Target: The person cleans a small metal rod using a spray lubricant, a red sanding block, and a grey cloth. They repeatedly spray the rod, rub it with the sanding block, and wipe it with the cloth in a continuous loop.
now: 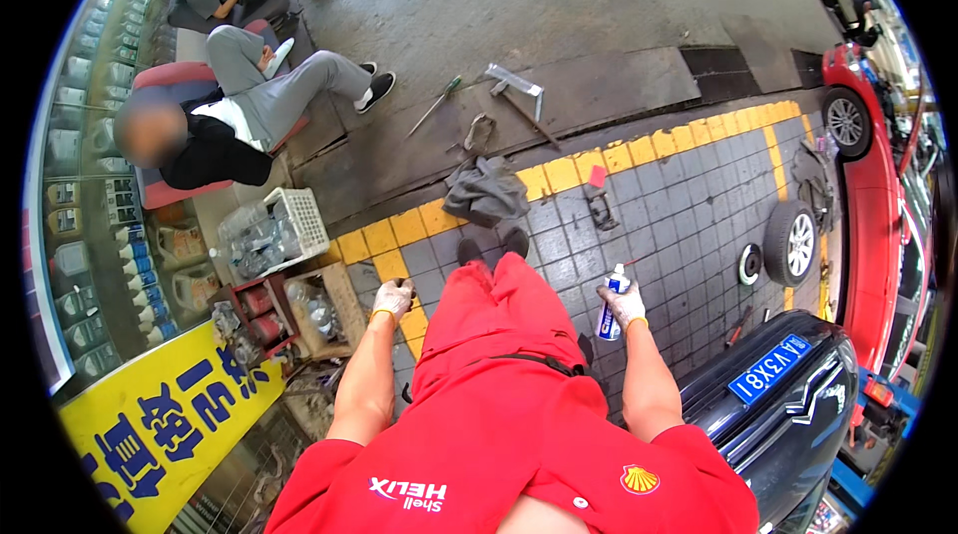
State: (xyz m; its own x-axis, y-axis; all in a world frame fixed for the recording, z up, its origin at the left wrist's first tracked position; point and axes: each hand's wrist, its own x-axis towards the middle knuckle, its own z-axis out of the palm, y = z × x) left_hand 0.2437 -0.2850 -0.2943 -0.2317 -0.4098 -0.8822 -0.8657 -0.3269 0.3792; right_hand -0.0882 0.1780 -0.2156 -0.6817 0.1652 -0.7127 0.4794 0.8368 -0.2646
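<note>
My right hand [627, 306], in a stained whitish glove with a yellow cuff, is wrapped round a blue and white spray can [608, 322]. The can stands roughly upright beside my right leg, and a thin red straw shows at its top. On the other side my left hand [393, 300], gloved the same way, hangs near a wooden crate. Its fingers are curled closed, and I cannot make out what, if anything, is in them. Both arms hang apart from my red work clothes.
Ahead on the floor lie a dark cloth [486, 191], a screwdriver [435, 106], a hammer [526, 116] and a black tool [601, 210]. A white basket of bottles [299, 225] stands left. Two people sit further left. To the right are a loose wheel [793, 243], a dark car [768, 414] and a red car [878, 265].
</note>
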